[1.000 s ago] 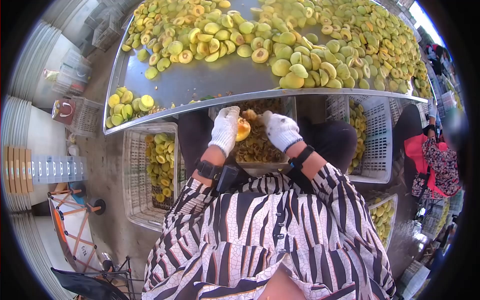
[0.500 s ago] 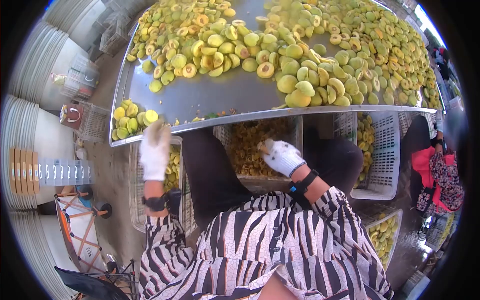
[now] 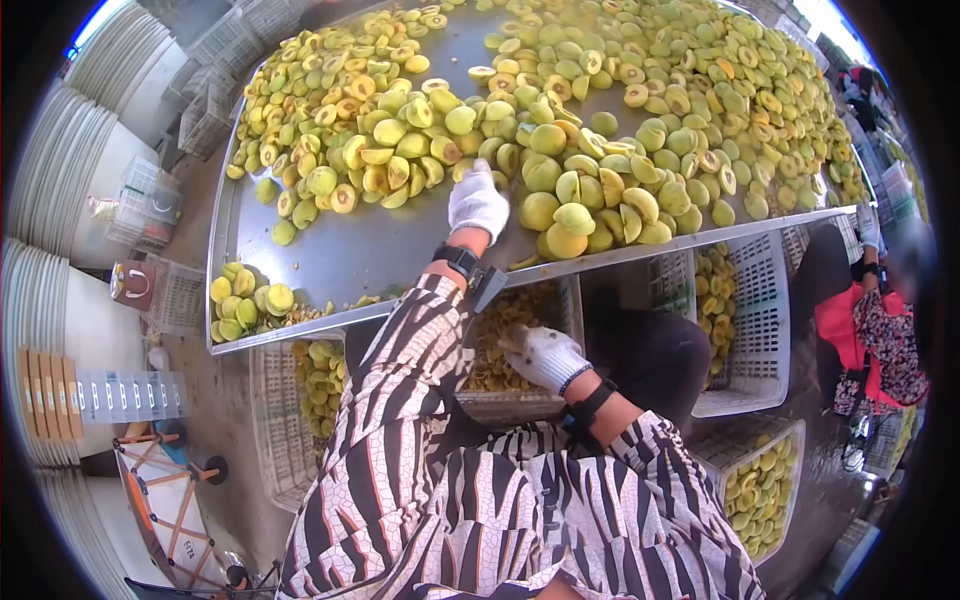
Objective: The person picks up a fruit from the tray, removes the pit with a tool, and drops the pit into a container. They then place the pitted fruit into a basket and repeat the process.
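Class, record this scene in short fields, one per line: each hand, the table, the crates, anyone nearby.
Left hand: white-gloved, at the cut fruit
Right hand: white-gloved, over scraps; grip unclear
Table: metal, with a smaller fruit heap at its near left corner
Crates: plastic, below and beside the table; some hold fruit
Nearby: a person at the right edge

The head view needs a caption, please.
Left hand at the fruit on the table; right hand over a crate of scraps.

Wearer: two gloves [image 3: 478, 207], two wristbands [image 3: 457, 260]; one metal table [image 3: 385, 240]; fruit halves [image 3: 345, 197] too many to count.
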`<state>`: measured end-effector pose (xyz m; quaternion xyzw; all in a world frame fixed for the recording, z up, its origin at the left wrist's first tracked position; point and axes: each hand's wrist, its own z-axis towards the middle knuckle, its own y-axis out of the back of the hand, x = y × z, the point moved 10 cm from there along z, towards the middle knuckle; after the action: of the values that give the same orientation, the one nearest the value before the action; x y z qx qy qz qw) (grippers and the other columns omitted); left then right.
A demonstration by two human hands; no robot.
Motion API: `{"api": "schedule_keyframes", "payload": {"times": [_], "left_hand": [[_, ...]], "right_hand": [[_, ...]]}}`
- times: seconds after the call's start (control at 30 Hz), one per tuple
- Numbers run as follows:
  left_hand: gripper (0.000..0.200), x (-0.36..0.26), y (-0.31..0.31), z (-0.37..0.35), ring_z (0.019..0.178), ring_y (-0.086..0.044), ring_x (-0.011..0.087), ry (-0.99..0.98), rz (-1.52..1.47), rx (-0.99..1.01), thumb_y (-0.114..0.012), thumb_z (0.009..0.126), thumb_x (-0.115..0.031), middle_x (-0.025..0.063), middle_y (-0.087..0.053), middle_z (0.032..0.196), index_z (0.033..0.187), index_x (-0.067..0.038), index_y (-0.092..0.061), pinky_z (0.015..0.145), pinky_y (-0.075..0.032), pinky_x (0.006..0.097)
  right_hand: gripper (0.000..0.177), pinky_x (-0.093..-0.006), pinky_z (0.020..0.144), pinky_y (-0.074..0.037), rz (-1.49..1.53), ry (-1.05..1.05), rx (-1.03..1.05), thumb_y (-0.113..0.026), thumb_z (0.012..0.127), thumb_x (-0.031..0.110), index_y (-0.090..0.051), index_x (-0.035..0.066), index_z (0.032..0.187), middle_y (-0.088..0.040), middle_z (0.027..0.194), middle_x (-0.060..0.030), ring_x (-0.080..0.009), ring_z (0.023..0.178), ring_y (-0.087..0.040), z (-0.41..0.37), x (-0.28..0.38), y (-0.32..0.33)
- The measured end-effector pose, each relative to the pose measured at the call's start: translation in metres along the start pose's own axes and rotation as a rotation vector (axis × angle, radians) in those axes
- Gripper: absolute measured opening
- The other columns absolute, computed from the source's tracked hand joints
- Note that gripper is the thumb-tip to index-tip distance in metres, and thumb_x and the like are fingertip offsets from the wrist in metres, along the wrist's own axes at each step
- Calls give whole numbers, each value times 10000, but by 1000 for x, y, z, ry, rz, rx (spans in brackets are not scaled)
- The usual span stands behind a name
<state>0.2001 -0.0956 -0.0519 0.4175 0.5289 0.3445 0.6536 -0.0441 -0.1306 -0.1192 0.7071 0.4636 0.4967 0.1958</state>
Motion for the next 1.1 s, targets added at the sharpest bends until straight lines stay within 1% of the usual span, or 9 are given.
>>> {"api": "schedule_keyframes", "payload": {"times": [0.13, 0.17, 0.27, 0.33, 0.43, 0.57, 0.7, 0.9, 1.1], "left_hand": [[498, 43, 11, -27, 791, -678, 241, 226, -925, 161, -785, 791, -286, 136, -708, 972, 1214, -48, -674, 656, -548, 327], [378, 50, 15, -41, 708, -651, 204, 306, -1213, 183, -747, 840, -249, 94, -686, 893, 1161, -61, -677, 579, -526, 310], [313, 77, 19, -91, 758, -651, 257, 606, -1730, 267, -652, 933, -333, 117, -651, 885, 1059, -47, -659, 632, -555, 387], [371, 67, 32, -133, 793, -651, 295, 751, -2050, 257, -596, 974, -399, 134, -637, 899, 1020, -34, -644, 673, -569, 429], [521, 60, 42, -169, 868, -643, 364, 759, -1991, 226, -457, 1023, -484, 176, -634, 978, 1081, 8, -619, 783, -556, 503], [471, 52, 37, -187, 849, -668, 294, 447, -1968, 208, -541, 1009, -452, 149, -681, 946, 1010, 4, -659, 786, -570, 417], [533, 52, 41, -202, 863, -676, 317, 461, -1850, 81, -472, 1032, -478, 180, -672, 955, 1077, 28, -633, 797, -572, 418], [532, 50, 43, -213, 751, -677, 237, 454, -1842, 87, -532, 1014, -488, 138, -690, 893, 968, 23, -673, 705, -575, 351], [562, 59, 42, -221, 707, -681, 267, 508, -1705, -39, -455, 1039, -480, 160, -683, 831, 942, 33, -663, 630, -577, 366]], "right_hand": [[403, -495, 862, -537, 118, -115, -8, -546, 947, 408, -613, 69, 1154, -693, 1066, -245, -399, 1000, -678, -2, -4, 18], [369, -505, 851, -533, 184, -19, -180, -548, 948, 403, -611, 92, 1138, -690, 1022, -260, -427, 962, -676, -21, 6, 47], [369, -513, 849, -528, 388, -194, -321, -576, 929, 404, -604, 98, 1134, -693, 1006, -257, -456, 974, -658, -33, 4, 73], [377, -521, 836, -526, 399, -86, -384, -589, 922, 419, -603, 111, 1138, -695, 995, -246, -448, 963, -660, -36, 18, 78], [366, -521, 817, -527, 290, -57, -361, -590, 921, 415, -601, 116, 1132, -698, 976, -230, -432, 947, -665, -44, 50, 85], [335, -519, 798, -529, 198, -62, -319, -582, 927, 400, -607, 116, 1102, -697, 957, -214, -419, 930, -670, -48, 67, 79], [316, -517, 792, -532, 137, -15, -359, -583, 917, 362, -609, 89, 1075, -693, 955, -228, -424, 911, -666, -59, 69, 73], [313, -512, 804, -532, 176, -44, -352, -579, 906, 331, -613, 62, 1063, -691, 962, -235, -431, 919, -661, -71, 71, 65], [339, -512, 820, -530, 242, -118, -233, -573, 915, 340, -593, 71, 1121, -688, 1007, -247, -450, 960, -657, -76, 72, 42]]}}
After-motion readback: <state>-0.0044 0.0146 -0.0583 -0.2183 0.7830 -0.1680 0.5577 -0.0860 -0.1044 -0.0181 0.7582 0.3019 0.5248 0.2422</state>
